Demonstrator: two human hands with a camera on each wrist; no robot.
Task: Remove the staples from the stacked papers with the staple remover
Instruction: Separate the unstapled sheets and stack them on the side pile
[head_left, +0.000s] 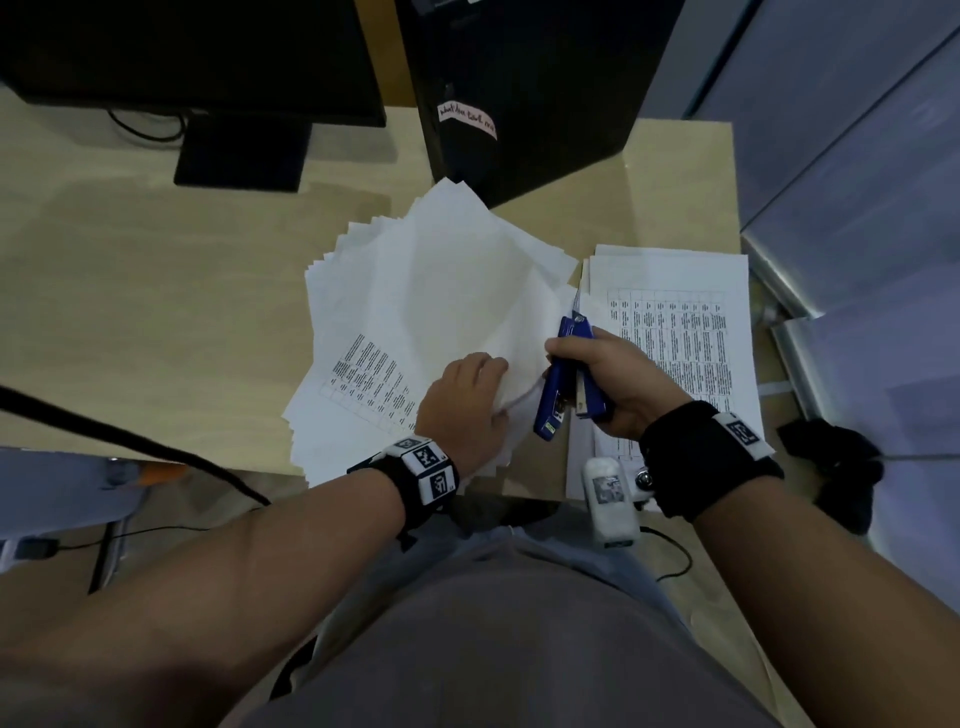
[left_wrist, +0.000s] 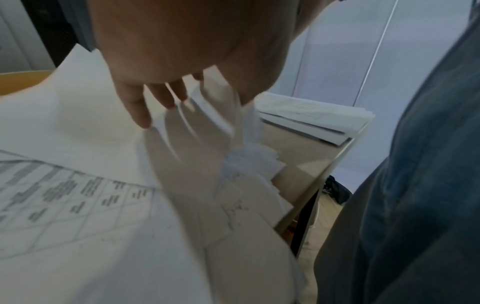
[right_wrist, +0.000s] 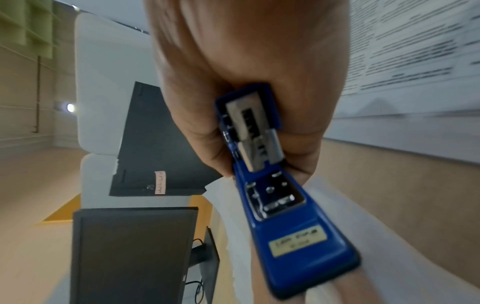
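A loose, fanned pile of white sheets (head_left: 441, 291) lies mid-desk, some printed with tables. My left hand (head_left: 493, 374) rests on its near right corner and pinches a few lifted sheets (left_wrist: 207, 127) between fingers (left_wrist: 166, 98) and thumb. My right hand (head_left: 587, 364) grips a blue stapler-style staple remover (head_left: 558, 384), its thin metal tip (head_left: 576, 301) pointing away along the pile's right edge. The right wrist view shows the blue tool (right_wrist: 293, 226) clasped in the fist. No staple can be made out.
A second, tidier stack of printed papers (head_left: 685, 322) lies at the desk's right edge. A black computer tower (head_left: 519, 93) with a pink label stands behind the pile, a monitor (head_left: 192, 52) at back left. Bare wooden desk (head_left: 130, 286) stretches to the left.
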